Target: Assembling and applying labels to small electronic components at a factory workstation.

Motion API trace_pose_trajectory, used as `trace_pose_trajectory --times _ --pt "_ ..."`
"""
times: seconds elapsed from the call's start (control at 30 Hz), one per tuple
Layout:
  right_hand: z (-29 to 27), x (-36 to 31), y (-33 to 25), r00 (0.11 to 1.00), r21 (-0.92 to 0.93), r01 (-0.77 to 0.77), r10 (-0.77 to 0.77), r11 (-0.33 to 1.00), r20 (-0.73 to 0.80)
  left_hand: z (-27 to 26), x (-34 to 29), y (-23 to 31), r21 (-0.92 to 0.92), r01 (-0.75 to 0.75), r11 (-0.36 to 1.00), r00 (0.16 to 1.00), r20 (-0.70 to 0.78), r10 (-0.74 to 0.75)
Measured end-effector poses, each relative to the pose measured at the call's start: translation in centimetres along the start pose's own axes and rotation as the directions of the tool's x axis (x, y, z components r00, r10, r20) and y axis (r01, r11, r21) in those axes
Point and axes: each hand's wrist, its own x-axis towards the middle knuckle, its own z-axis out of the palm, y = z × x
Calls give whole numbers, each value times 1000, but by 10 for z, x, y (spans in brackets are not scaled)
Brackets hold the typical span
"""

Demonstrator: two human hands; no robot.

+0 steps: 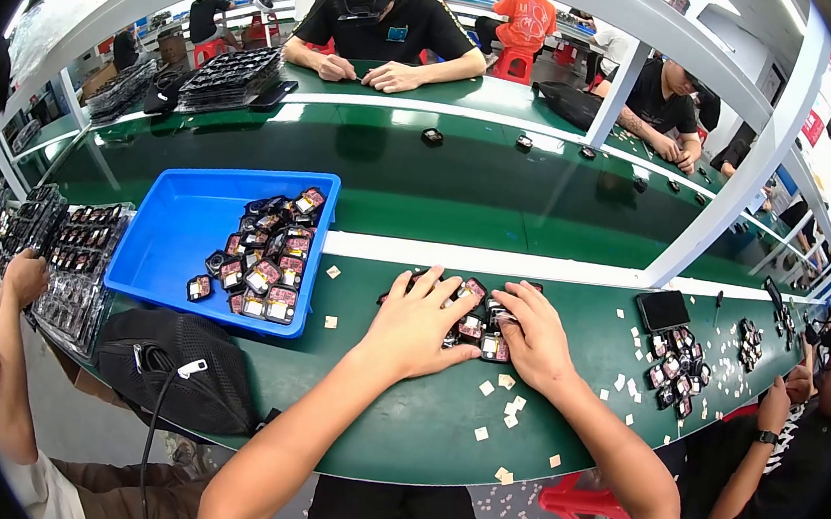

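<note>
Small black electronic modules (470, 327) with reddish circuit faces lie grouped on the green table (391, 407) in front of me. Across the left side of this group my left hand (416, 322) rests with fingers spread. My right hand (538, 339) lies over its right edge, fingers stretched out and bent a little over the modules. Both palms partly hide the pieces beneath them. To the left stands a blue plastic tray (164, 225), its right half heaped with similar modules (259, 270).
Pale square paper bits (511, 406) are scattered near my right forearm. A black mesh bag (175, 366) with a cable sits at the left front. Further right are another module pile (677, 370) and a co-worker. Beyond a white rail, a green conveyor (422, 195) carries a few modules.
</note>
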Motion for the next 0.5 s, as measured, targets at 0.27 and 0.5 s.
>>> trace_pose_trajectory --times 0.27,0.5 --pt "4 -15 -32 991 39 125 -127 991 40 -6 -51 12 39 55 998 998 -42 -53" --pt "4 -27 -59 971 59 177 -184 982 151 -25 -91 32 33 146 989 989 -42 -144"
